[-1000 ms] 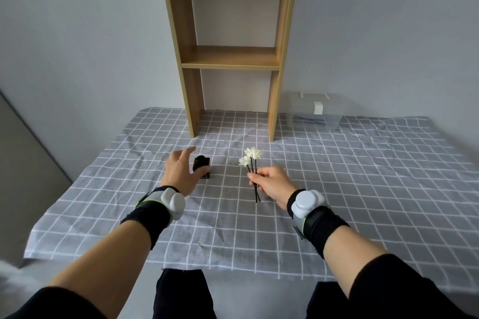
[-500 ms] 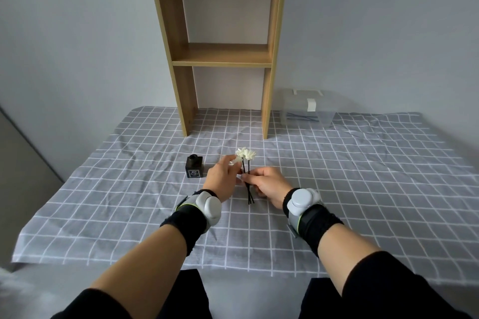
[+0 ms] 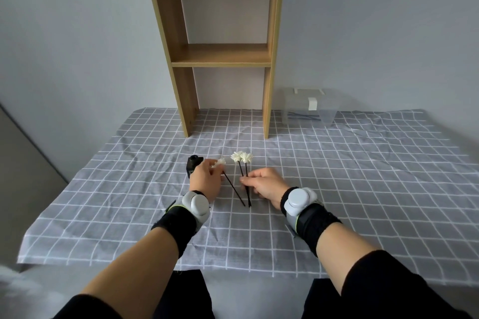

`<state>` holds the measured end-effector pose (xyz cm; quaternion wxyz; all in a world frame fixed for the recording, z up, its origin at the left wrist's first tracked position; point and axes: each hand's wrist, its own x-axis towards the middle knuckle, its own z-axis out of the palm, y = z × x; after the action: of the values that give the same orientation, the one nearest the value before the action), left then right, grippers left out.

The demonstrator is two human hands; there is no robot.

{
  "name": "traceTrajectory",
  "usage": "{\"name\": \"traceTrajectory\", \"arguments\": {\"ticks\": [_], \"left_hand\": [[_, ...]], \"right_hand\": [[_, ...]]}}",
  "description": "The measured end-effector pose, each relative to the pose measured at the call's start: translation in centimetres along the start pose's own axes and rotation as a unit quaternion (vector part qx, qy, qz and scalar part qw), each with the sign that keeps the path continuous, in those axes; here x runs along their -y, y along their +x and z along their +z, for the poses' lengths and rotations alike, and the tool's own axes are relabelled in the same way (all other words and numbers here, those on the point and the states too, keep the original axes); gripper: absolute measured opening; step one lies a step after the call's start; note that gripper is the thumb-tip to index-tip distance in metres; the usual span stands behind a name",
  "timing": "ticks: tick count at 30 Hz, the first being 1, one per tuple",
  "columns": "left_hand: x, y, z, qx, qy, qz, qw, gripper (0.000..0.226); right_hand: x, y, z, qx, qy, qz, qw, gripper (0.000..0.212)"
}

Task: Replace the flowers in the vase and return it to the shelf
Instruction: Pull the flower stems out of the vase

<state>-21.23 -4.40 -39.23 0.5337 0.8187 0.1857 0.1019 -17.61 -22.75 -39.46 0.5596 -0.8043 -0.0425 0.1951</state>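
A small black vase stands on the checked cloth, partly hidden behind my left hand. That hand pinches a single white flower just below its head, with the dark stem slanting down to the right. My right hand grips the stems of two white flowers, which stand upright side by side. The wooden shelf rises behind, and its board is bare.
A clear plastic box with a white latch sits at the back right against the wall, with thin dark stems inside. The grey checked cloth covers the table; its front edge lies near my body.
My left hand has pulled one flower away from the bunch and moved it left toward the vase. My right hand keeps the other two. The view has shifted slightly.
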Motion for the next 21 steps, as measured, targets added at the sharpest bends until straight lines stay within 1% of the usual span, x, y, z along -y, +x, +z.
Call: {"name": "traceTrajectory", "arguments": {"ticks": [4, 6, 7, 8, 10, 12, 14, 17, 19, 21], "left_hand": [[-0.5, -0.4, 0.1, 0.02, -0.006, 0.019, 1.0, 0.011], [-0.6, -0.5, 0.4, 0.023, -0.016, 0.024, 0.999, 0.013], [-0.8, -0.6, 0.6, 0.026, -0.017, 0.028, 0.999, 0.015], [-0.8, -0.6, 0.7, 0.028, -0.009, 0.032, 0.999, 0.017], [-0.9, -0.6, 0.9, 0.022, 0.018, 0.038, 0.999, 0.018], [-0.7, -0.4, 0.9, 0.005, 0.011, 0.026, 1.0, 0.017], [-0.4, 0.0, 0.4, -0.019, -0.011, -0.012, 1.0, 0.017], [0.4, 0.6, -0.7, -0.036, 0.012, -0.052, 0.998, 0.022], [0.5, 0.6, -1.1, -0.038, 0.045, -0.051, 0.997, 0.025], [0.3, 0.3, -1.4, -0.04, 0.08, -0.031, 0.995, 0.027]], "right_hand": [[1.0, -0.2, 0.4, -0.008, -0.005, -0.016, 1.0, 0.015], [1.1, -0.1, 0.6, 0.006, -0.008, -0.018, 1.0, 0.016], [1.2, -0.1, 0.7, 0.015, -0.013, -0.019, 1.0, 0.019], [1.2, -0.1, 0.8, 0.023, -0.016, -0.018, 0.999, 0.022], [1.3, -0.2, 0.9, 0.034, -0.022, -0.012, 0.999, 0.022], [1.2, -0.2, 0.7, 0.037, -0.035, -0.002, 0.999, 0.018], [1.0, -0.2, 0.4, 0.03, -0.046, 0.01, 0.998, 0.016], [0.6, -0.2, 0.0, 0.016, -0.038, 0.027, 0.999, 0.019], [0.5, -0.2, 0.0, 0.019, -0.032, 0.035, 0.999, 0.027], [0.5, -0.1, 0.0, 0.016, -0.03, 0.038, 0.999, 0.03]]}}
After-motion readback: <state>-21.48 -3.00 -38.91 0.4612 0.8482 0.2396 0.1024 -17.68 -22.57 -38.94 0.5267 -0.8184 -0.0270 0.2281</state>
